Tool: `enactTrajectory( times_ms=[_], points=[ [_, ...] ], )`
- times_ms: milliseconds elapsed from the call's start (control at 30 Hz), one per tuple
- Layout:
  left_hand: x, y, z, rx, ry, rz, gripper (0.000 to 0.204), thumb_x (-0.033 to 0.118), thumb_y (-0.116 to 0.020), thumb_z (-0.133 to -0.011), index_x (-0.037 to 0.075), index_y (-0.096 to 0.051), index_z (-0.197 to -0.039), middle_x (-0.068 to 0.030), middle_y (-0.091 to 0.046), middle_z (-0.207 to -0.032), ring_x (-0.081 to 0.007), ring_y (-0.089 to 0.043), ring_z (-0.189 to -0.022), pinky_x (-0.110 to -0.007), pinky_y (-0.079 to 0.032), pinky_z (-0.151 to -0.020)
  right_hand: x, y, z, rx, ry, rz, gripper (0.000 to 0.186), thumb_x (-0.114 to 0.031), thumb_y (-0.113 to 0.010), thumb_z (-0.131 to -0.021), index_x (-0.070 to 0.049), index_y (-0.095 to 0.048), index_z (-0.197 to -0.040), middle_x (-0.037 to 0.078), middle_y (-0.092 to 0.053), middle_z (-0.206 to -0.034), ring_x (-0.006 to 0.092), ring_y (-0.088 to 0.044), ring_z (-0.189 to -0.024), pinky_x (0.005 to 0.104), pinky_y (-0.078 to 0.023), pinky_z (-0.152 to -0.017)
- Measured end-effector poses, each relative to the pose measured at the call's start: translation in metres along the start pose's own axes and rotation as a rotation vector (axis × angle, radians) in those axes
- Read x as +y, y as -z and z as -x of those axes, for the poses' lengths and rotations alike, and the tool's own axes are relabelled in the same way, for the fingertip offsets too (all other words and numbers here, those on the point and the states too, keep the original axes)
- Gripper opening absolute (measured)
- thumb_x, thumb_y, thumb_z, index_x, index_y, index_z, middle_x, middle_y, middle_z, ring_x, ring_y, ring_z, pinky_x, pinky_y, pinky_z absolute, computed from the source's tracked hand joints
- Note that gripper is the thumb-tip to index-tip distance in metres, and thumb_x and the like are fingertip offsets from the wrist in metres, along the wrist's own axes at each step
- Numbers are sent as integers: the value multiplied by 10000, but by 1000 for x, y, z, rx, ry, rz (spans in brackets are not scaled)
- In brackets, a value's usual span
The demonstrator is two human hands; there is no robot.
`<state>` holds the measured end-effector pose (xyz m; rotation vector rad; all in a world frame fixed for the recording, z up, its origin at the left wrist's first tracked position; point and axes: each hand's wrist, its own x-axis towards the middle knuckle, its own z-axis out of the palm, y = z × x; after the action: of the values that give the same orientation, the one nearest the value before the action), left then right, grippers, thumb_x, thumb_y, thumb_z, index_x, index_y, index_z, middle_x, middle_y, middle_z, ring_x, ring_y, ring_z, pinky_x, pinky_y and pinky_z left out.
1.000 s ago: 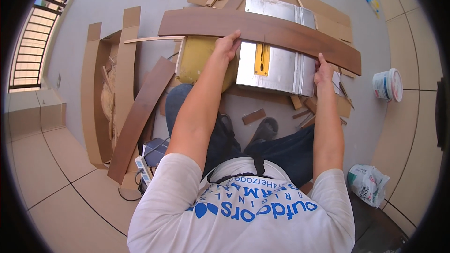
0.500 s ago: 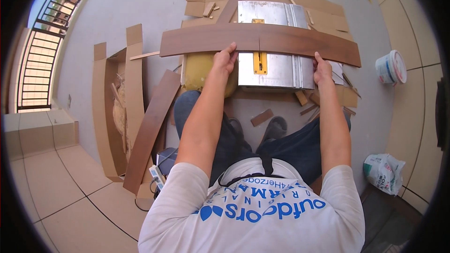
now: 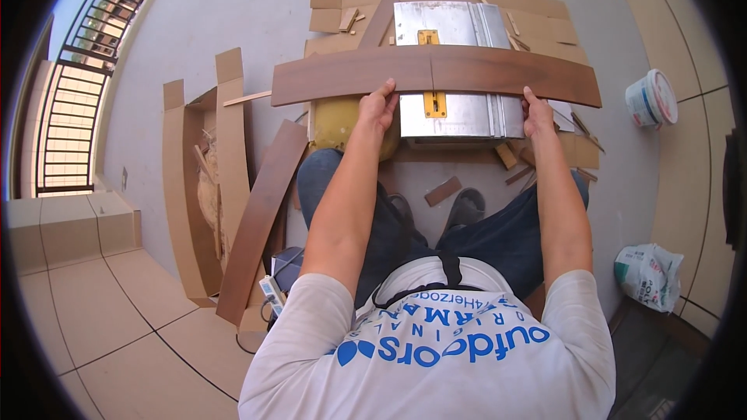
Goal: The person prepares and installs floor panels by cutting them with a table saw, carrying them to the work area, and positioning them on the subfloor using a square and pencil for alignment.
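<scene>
A long brown wood plank lies crosswise over the silver metal top of a table saw. Near its middle, a thin dark cut line runs across the plank, above the saw's yellow insert plate. The plank hides the plate's middle, and I cannot make out a blade. My left hand grips the near edge just left of the line, thumb on top and fingers underneath. Farther right, my right hand holds the same edge in the same way.
An open cardboard box stands at the left, with another brown plank leaning beside it. A power strip sits by my left sleeve. Flattened cardboard lies under the saw among offcuts. At right are a white bucket and a bag.
The plank has come slightly toward me over the saw top, baring more of the insert plate's far end. Both hands keep their grip. The whole view has shifted a little.
</scene>
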<state>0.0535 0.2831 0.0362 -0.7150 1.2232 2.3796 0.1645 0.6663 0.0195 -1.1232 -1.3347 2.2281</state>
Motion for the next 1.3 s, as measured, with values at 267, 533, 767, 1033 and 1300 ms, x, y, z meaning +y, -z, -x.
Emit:
enactTrajectory(
  times_ms=[267, 533, 767, 1033, 1300],
  points=[
    [-5, 6, 8, 24, 6, 11, 257, 47, -766, -966, 62, -672, -1204, -59, -719, -1153, -207, -680, -1095, -334, -567, -961, 4, 8, 10, -8, -38, 60, 170, -216, -798, -973, -200, -668, -1082, -90, -606, -858, 76, -518, -705, 257, -480, -653],
    [-8, 10, 8, 18, 7, 13, 269, 46, -765, -967, 72, -664, -1215, -54, -718, -1162, -205, -682, -1091, -339, -566, -964, 5, 10, 11, 5, -26, 67, 141, -208, -793, -977, -180, -677, -1052, -89, -605, -839, 80, -523, -704, 266, -477, -651],
    [-10, 12, 9, 29, 22, 3, 278, 50, -771, -963, 74, -660, -1218, -52, -716, -1155, -202, -682, -1087, -342, -565, -957, 6, 13, 12, 11, -20, 63, 137, -210, -790, -979, -176, -678, -1050, -83, -601, -827, 83, -522, -706, 267, -474, -645],
    [-10, 11, 15, 4, -3, 33, 272, 32, -762, -963, 62, -657, -1212, -54, -715, -1145, -202, -686, -1075, -328, -580, -933, 6, 15, 10, 5, -33, 66, 120, -215, -776, -992, -171, -687, -1059, -79, -605, -844, 86, -511, -716, 276, -459, -670],
    [-7, 12, 16, 10, 12, -11, 204, 82, -747, -991, 118, -668, -1176, -10, -722, -1123, -161, -674, -1091, -309, -555, -969, 7, 14, 9, 13, -51, 52, 179, -181, -798, -969, -127, -686, -1098, -59, -624, -883, 96, -532, -727, 283, -500, -671]
  ],
)
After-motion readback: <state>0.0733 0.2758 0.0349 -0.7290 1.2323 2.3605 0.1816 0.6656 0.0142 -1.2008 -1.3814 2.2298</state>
